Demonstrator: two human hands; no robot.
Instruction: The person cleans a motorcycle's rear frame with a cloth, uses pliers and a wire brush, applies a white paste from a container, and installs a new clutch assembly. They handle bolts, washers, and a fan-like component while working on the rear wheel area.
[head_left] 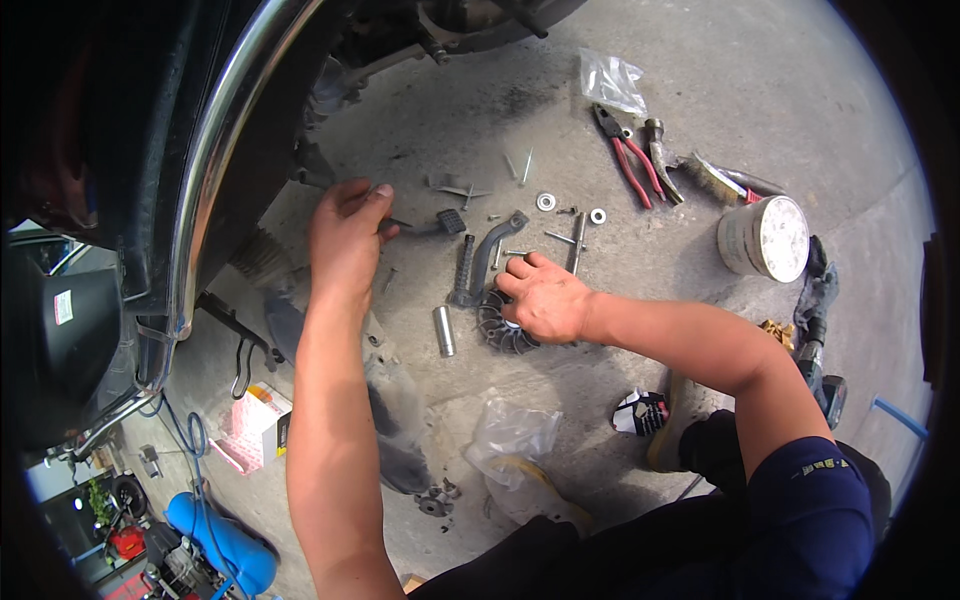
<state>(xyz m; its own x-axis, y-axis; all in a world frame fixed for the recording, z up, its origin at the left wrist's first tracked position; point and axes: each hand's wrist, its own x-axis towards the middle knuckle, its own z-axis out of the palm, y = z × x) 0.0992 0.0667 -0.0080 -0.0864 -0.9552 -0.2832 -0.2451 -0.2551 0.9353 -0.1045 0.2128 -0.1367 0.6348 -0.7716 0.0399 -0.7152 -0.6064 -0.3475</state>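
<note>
My left hand [345,240] is closed, thumb and fingers pinching the end of a dark pedal lever [452,221] with a ribbed pad at its right end. The lever is just above the concrete. My right hand [545,300] has curled fingers at the top edge of a round black finned fan wheel [505,335]; its fingertips are partly hidden. Left of that wheel lie a curved dark lever with a ribbed rubber peg [467,262] and a silver metal sleeve [444,332]. Beyond my right hand are washers [545,202], bolts and a long pin [580,243].
Red-handled pliers [632,165], a hammer [657,150], a wire brush [712,180] and a white bucket [765,240] are at right. A cordless drill [815,355] rests behind the bucket. A chrome-edged vehicle body [195,180] rises at left. Clear plastic bags [515,430] lie nearby.
</note>
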